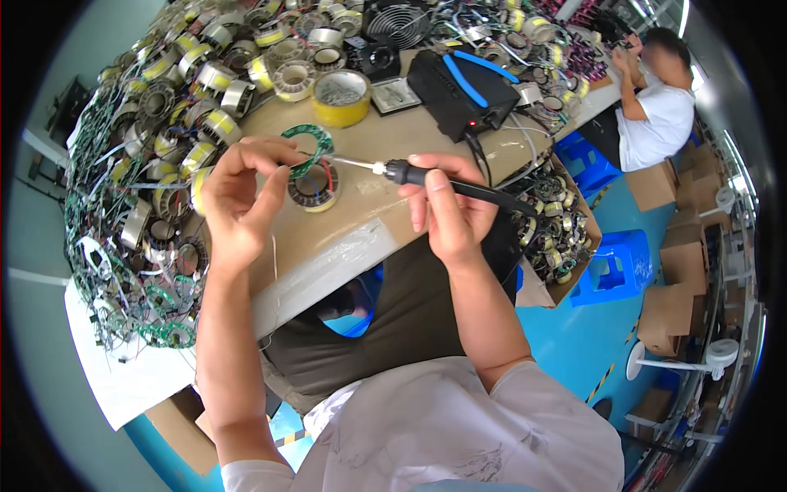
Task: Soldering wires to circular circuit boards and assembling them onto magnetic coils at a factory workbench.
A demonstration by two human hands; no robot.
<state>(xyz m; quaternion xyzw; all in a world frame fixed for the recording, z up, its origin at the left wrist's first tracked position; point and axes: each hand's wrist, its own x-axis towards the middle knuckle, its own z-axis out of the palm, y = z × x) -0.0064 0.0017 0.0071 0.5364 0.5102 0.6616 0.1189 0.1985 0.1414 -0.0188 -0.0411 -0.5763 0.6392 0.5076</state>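
Both hands are at work over the table: the left hand [236,193] pinches a green ring-shaped board [310,129] between thumb and index finger at its left side, while the right hand [453,205] curls around the black handle of a soldering iron [410,174]. The board is held up above the near part of the worktable [373,201], with the iron's tip pointing at its right side; whether they touch, I cannot tell.

The board looks light, thin and stiff, probably easy to crack or scratch. Its outer edge seems the best hold, clear of the joints and the iron's metal end, which may be hot. The iron should be taken only by its handle.

Just below the board, a wound coil ring [328,197] rests on the table; part of it is covered in this view, and I cannot make out whether a wire links the 2. Beyond lie a yellow tape roll [340,115] and a black box [443,98] with blue-handled pliers [466,80] on top. More coil rings heap up at the left, too tangled to count.
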